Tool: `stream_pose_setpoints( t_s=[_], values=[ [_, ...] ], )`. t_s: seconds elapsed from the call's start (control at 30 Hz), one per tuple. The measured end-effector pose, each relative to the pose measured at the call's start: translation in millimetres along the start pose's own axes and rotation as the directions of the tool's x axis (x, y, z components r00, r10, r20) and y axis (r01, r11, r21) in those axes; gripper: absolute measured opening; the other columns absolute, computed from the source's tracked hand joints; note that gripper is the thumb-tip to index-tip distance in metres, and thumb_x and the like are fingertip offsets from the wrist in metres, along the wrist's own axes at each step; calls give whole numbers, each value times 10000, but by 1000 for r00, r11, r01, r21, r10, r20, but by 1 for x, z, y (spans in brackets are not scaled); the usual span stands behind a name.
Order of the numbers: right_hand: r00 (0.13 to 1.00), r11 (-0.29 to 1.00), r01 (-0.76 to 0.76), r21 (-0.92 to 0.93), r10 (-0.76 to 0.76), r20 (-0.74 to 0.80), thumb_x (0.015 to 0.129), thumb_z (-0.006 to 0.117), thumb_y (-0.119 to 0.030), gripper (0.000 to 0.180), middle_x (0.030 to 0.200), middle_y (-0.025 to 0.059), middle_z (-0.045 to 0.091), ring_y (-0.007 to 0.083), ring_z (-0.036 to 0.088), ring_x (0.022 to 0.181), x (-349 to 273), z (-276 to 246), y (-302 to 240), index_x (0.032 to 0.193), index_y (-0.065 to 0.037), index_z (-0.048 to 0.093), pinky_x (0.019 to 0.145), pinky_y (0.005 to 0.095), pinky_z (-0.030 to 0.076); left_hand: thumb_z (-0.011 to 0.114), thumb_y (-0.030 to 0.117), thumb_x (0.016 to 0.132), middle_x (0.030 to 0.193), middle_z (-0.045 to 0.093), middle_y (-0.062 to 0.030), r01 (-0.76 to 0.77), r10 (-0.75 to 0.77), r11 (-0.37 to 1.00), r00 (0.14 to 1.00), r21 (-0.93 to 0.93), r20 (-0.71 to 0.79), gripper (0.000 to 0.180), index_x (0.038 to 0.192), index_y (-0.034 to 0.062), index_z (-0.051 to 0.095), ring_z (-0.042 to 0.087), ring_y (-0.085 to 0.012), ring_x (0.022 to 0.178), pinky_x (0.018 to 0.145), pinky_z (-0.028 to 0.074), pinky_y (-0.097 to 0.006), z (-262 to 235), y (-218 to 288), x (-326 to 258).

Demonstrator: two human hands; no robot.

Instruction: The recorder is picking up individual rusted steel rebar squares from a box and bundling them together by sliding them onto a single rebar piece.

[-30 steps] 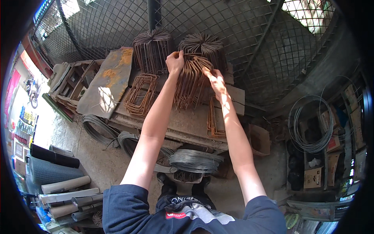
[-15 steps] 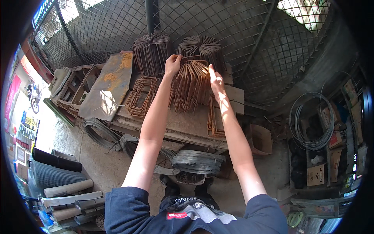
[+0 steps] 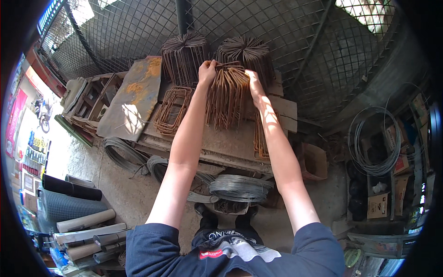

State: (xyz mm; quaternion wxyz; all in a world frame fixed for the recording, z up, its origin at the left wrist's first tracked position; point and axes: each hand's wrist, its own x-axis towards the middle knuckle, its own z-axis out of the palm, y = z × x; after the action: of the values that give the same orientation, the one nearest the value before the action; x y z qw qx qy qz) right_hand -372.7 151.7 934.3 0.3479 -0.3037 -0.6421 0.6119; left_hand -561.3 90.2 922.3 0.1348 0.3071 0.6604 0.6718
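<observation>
A fanned bundle of rusty rebar stirrups (image 3: 227, 99) stands on the wooden table, between my hands. My left hand (image 3: 207, 73) is closed at its upper left, with the fingers pinching the end of a bent stirrup at the top. At the upper right my right hand (image 3: 255, 86) has its fingertips bent over the edge of the bundle, gripping the stirrups there; part of its grip is hidden. Just behind stand two darker round-fanned stirrup bundles, a left one (image 3: 185, 60) and a right one (image 3: 247, 57).
Loose rusty stirrups (image 3: 173, 111) lie on the table (image 3: 221, 141) at left, beside a stained metal sheet (image 3: 134, 99). Wire coils (image 3: 241, 188) sit below the front edge. A wire-mesh fence (image 3: 258, 21) rises behind. Mesh rolls (image 3: 69, 205) are at left; a cardboard box (image 3: 315, 161) stands at right.
My right hand's fingers have bent in over the upper right of the bundle. My left hand stays at its upper left. The whole view has shifted slightly.
</observation>
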Motion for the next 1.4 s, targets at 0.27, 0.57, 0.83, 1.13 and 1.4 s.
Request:
stream_pose_setpoints(
  t_s=[0.27, 0.57, 0.83, 1.13, 1.4],
  values=[
    [963, 965, 225, 132, -242, 122, 821, 576, -293, 680, 1229, 183, 454, 220, 424, 1171, -43, 11, -3, 1340, 28, 277, 1007, 301, 275, 490, 306, 929, 899, 605, -61, 124, -73, 984, 936, -128, 345, 324, 972, 3, 595, 549, -132, 864, 777, 429, -279, -33, 14, -13],
    [963, 963, 261, -64, -255, 86, 806, 632, -315, 337, 799, 60, 577, 121, 519, 794, -47, 29, -8, 828, 21, 625, 731, 273, 407, 482, 230, 936, 905, 620, -86, 182, 27, 909, 872, -374, 488, 267, 958, -22, 569, 607, -163, 840, 764, 484, -276, -47, 42, -40],
    [905, 923, 383, 36, -368, -211, 813, 635, -219, 306, 575, 4, 481, 67, 415, 567, -89, 51, -15, 656, 2, 495, 519, 248, 339, 497, 182, 926, 898, 612, -121, 304, -61, 795, 901, -525, 429, 208, 902, -20, 542, 612, -218, 945, 793, 518, -301, -45, 68, -75],
    [845, 897, 436, 68, -382, -374, 871, 599, -193, 294, 573, -43, 404, 35, 332, 515, -155, 64, -25, 664, -47, 448, 466, 211, 264, 508, 191, 921, 890, 614, -99, 260, 19, 835, 867, -485, 497, 194, 946, 4, 553, 612, -188, 938, 777, 525, -285, -57, 84, -109],
    [918, 937, 343, 65, -320, -236, 859, 604, -248, 264, 639, -6, 492, 58, 416, 562, -169, 43, -31, 769, -25, 497, 508, 225, 336, 498, 244, 927, 947, 635, -123, 136, 94, 921, 832, -366, 547, 263, 974, -8, 559, 620, -166, 896, 789, 508, -265, -56, 94, -125]
  ],
)
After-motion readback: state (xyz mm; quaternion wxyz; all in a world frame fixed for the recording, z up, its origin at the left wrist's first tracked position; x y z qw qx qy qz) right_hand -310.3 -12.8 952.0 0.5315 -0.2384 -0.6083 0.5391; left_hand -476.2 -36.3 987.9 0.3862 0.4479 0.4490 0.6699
